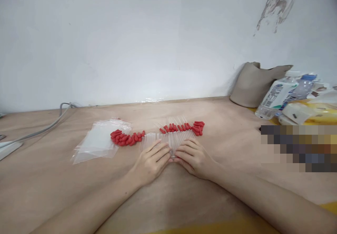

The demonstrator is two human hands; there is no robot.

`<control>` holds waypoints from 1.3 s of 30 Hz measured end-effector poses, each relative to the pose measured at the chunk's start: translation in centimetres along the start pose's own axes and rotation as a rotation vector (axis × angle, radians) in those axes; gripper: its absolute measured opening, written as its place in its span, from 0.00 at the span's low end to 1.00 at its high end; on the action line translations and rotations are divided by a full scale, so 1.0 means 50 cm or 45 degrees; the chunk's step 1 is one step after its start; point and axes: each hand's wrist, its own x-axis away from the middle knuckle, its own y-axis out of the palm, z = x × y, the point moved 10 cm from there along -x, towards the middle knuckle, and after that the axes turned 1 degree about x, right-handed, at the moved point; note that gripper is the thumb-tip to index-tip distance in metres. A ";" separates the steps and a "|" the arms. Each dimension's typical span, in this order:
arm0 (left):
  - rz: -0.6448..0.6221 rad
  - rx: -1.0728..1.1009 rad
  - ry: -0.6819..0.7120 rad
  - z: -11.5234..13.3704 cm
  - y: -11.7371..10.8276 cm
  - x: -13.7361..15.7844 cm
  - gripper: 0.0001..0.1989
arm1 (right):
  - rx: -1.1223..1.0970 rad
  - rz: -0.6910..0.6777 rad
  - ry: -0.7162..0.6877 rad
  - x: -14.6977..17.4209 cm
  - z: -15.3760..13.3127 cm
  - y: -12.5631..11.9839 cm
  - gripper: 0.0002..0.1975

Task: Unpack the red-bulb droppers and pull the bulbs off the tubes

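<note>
A row of clear tubes (173,139) lies side by side on the brown table surface, far ends toward the wall. My left hand (152,162) rests over the left part of the row, fingers close together and slightly bent. Over the right part lies my right hand (195,158), fingers in the same pose. Both thumbs are low by the near tube ends and partly hidden. Red rubber bulbs (126,138) are heaped left of the tubes. More red bulbs (198,128) lie at the right. Between them, red-bulbed droppers (172,127) point thin clear stems away from me.
Clear zip bags (96,139) lie stacked at the left. A grey cable (50,127) runs across the far left. At the back right stand a cut-open grey-brown container (251,86) and a labelled plastic bottle (279,95). A pixelated patch hides things below them.
</note>
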 end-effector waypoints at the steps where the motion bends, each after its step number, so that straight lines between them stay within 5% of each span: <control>1: 0.006 0.025 0.006 0.001 0.000 0.001 0.05 | -0.006 -0.011 -0.009 0.001 -0.002 0.002 0.04; 32: -0.046 0.323 -0.056 0.001 -0.021 0.022 0.07 | 0.087 0.079 -0.337 0.029 -0.052 -0.050 0.07; 39: 0.097 0.157 -0.333 -0.087 -0.039 0.048 0.05 | 0.105 0.283 0.104 0.049 0.078 -0.101 0.11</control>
